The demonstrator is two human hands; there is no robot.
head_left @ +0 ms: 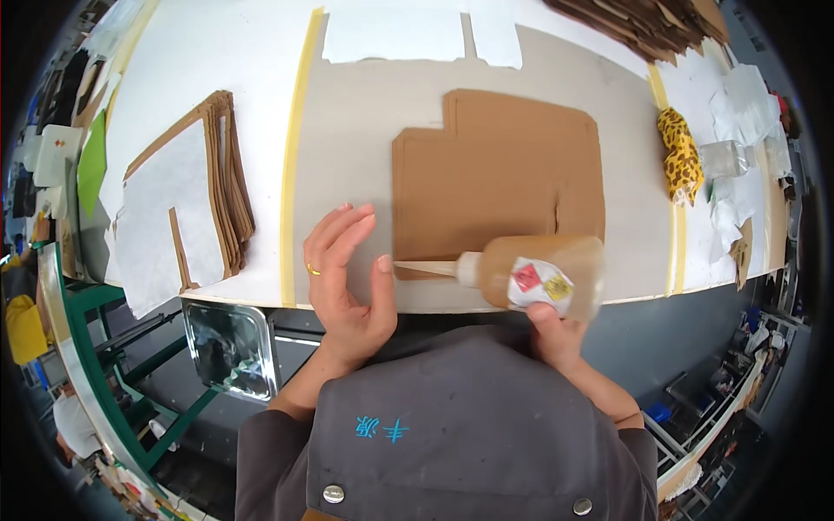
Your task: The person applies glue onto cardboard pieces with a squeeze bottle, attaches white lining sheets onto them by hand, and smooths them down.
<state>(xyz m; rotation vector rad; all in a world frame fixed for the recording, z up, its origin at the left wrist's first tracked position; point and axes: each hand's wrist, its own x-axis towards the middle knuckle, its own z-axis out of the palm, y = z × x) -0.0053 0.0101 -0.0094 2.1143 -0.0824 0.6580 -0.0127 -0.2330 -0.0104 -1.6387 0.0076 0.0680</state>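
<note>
My right hand (559,337) grips a squeeze bottle (495,269) of brownish liquid, tipped on its side, with a white label carrying red and yellow hazard diamonds. Its long pointed nozzle (426,268) aims left, over the lower edge of a brown leather-like panel (504,174) lying on the grey mat (347,130). Beside the nozzle tip, my left hand (347,278) is raised with fingers apart and holds nothing; a ring shows on one finger. Whether the thumb touches the tip I cannot tell.
To the left lies a stack of brown panels (233,182) with a white-backed piece (169,217) on top. White sheets (395,35) lie at the back, with more brown pieces (643,26) at the far right. A leopard-print bundle (679,156) sits right. A metal tray (230,347) is below the table edge.
</note>
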